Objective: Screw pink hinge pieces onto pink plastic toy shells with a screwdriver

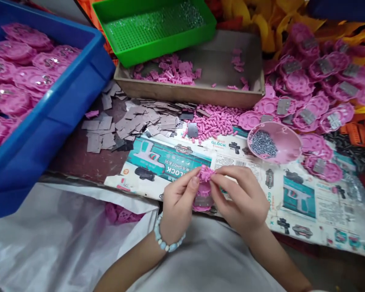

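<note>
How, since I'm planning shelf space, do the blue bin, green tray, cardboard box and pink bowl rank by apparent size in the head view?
1. blue bin, nearest and cropped.
2. cardboard box and green tray, too alike to rank.
3. pink bowl.

Your left hand [178,202] and right hand [243,198] meet near the middle, close in front of you, with the fingertips pinched together and all but touching. The left thumb and forefinger point up and right. The right fingers curl leftward, knuckles up. Your left forearm [130,259] and right forearm [276,255] rise bare from the near edge and converge.
</note>
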Tool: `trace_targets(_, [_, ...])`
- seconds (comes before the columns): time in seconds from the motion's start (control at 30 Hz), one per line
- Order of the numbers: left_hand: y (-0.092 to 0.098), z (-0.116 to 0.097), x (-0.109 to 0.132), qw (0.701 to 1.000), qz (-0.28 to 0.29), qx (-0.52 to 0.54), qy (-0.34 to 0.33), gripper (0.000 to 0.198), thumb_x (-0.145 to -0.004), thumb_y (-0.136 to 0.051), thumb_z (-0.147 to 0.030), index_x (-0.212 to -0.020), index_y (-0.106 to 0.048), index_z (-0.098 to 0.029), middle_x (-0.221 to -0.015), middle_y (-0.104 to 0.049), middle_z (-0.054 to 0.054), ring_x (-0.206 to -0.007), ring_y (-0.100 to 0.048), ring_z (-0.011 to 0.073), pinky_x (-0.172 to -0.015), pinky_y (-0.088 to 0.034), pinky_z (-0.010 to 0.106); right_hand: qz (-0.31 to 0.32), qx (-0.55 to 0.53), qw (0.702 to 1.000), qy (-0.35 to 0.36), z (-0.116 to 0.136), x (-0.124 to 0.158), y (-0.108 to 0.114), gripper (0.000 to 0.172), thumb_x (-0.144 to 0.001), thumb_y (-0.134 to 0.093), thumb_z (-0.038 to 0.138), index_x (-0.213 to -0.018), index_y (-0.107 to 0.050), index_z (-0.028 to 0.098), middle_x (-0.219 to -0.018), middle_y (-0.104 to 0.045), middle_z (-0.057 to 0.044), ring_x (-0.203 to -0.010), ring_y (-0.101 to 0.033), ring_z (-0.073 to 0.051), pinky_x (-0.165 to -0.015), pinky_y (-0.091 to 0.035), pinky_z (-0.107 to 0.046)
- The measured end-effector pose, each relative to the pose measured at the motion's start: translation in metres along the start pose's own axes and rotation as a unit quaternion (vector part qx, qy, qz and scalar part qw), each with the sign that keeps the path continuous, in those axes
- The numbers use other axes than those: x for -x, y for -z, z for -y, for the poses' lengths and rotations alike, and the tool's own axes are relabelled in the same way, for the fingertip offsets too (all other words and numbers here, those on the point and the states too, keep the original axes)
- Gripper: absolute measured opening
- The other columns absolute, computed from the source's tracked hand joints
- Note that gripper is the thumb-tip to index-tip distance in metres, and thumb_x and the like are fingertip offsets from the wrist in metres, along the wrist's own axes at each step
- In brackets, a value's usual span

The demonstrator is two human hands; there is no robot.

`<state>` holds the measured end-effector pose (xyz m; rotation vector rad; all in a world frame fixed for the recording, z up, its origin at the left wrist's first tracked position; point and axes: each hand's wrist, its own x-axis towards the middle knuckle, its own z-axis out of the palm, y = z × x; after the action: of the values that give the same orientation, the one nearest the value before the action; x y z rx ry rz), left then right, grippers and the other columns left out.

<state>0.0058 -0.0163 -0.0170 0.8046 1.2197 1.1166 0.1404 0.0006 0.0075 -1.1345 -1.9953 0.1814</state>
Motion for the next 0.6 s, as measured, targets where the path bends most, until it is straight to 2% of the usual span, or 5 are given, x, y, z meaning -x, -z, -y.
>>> trace_targets(0.2, [-0.001,0.003,0.002,0.999,0.004,-0.032,-0.027,0.033,-0.088,-0.055,-0.038,-0.111,-0.067,-0.018,-0.113,-0.067,0.006,-0.106,-0.061,0.0231,-0.099,-0.047,0.034,-0.007,0.011,1.0,0.003,0.002,-0.001,-0.001,0.02,-0.077,-0.06,-0.002,-0.091,-0.06,0.012,-0.089,-0.061,-0.009,-0.083,-0.056,-0.019,-0.074,-0.048,-0.032])
trace_targets(0.37, [0.002,-0.007,-0.001,0.995,0.021,-0.067,-0.072,0.021,-0.084,-0.062,-0.03,-0.1,-0.072,-0.021,-0.097,-0.072,0.003,-0.088,-0.066,0.0178,-0.08,-0.054,0.025,-0.004,-0.01,1.0,-0.013,0.009,0.001,0.006,0.02,-0.078,-0.06,-0.002,-0.092,-0.061,0.011,-0.091,-0.061,-0.009,-0.084,-0.056,-0.019,-0.076,-0.047,-0.032])
trace_targets(0.43, [0.005,-0.012,-0.001,0.986,0.042,-0.098,-0.125,0.017,-0.085,-0.061,-0.023,-0.097,-0.072,-0.022,-0.096,-0.071,0.002,-0.088,-0.065,0.0166,-0.081,-0.053,0.025,0.003,-0.082,0.995,-0.06,0.013,0.002,0.013,0.02,-0.08,-0.059,0.001,-0.096,-0.061,0.013,-0.094,-0.061,-0.007,-0.086,-0.057,-0.018,-0.077,-0.047,-0.031])
trace_targets(0.53, [0.009,-0.016,-0.003,0.955,0.101,-0.115,-0.254,0.022,-0.086,-0.058,-0.018,-0.104,-0.069,-0.023,-0.1,-0.068,0.004,-0.094,-0.062,0.0167,-0.086,-0.051,0.028,0.027,-0.207,0.965,-0.158,0.014,0.0,0.023,0.022,-0.083,-0.059,0.005,-0.102,-0.059,0.016,-0.096,-0.059,-0.004,-0.09,-0.056,-0.015,-0.077,-0.047,-0.028])
trace_targets(0.6, [0.011,-0.015,-0.005,0.94,0.125,-0.11,-0.299,0.024,-0.085,-0.059,-0.017,-0.107,-0.067,-0.022,-0.1,-0.065,0.007,-0.095,-0.061,0.0176,-0.086,-0.051,0.031,0.062,-0.226,0.956,-0.174,0.013,-0.002,0.028,0.02,-0.084,-0.06,0.006,-0.101,-0.06,0.016,-0.096,-0.059,-0.003,-0.091,-0.056,-0.014,-0.078,-0.047,-0.026])
